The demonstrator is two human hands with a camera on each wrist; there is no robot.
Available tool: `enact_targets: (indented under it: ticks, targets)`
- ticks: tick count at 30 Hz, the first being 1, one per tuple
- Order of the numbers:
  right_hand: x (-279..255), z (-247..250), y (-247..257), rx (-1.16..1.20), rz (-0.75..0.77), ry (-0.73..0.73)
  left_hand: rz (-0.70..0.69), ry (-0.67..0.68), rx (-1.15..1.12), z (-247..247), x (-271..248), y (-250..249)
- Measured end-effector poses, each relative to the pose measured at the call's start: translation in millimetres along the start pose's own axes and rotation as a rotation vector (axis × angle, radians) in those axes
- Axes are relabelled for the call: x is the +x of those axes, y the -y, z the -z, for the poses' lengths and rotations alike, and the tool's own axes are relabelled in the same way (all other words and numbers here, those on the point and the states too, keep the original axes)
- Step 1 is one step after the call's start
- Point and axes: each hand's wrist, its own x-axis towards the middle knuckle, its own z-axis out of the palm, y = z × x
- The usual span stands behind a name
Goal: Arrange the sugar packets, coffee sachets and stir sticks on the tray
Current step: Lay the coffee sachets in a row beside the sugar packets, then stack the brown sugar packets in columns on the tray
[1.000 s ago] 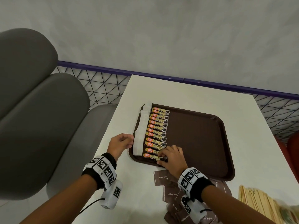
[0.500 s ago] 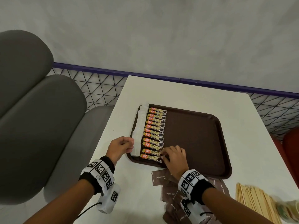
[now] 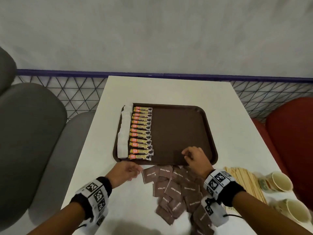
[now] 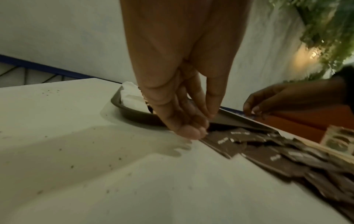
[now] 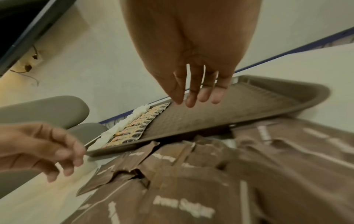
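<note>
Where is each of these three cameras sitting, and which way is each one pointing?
Head: worn on the head, looking forward and down at the table and brown tray; both forearms, left hand and right hand show.
Left wrist: on the left wrist, looking along the left hand's fingers toward the brown sugar packets; the right hand shows far off.
Right wrist: on the right wrist, looking along the right hand's fingers over the tray at the coffee sachets; the left hand shows too.
All three share the tray and sugar packets.
</note>
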Motion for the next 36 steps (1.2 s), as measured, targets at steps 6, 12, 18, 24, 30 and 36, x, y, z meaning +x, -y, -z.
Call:
enact_targets:
  ticks: [6,12,18,24,30,36]
  targets:
    - [-36,18,-32,-0.097,-0.184,0.079,-0.018,-0.181,0.320,-23,-1,6]
    - [-49,14,-40,-0.134,-0.227,0.112,-0.021,-0.207,0.313,-53,11,-2]
    - [-47,16,-41,-0.103,-0.259,0.047,-0.059,-0.145,0.323,-77,14,-17]
    - [-61,8,-33,-0.050,-0.206,0.104,-0.017,-0.192,0.373,-93,22,-23]
    - [-64,-11,-22,0.014,-0.075,0.132,0.037,-0.261,0.451,-103,20,-21]
    - [-63,-13,-10,-0.119,-0.255,0.058,-0.002,-0.182,0.444,-95,15,-16]
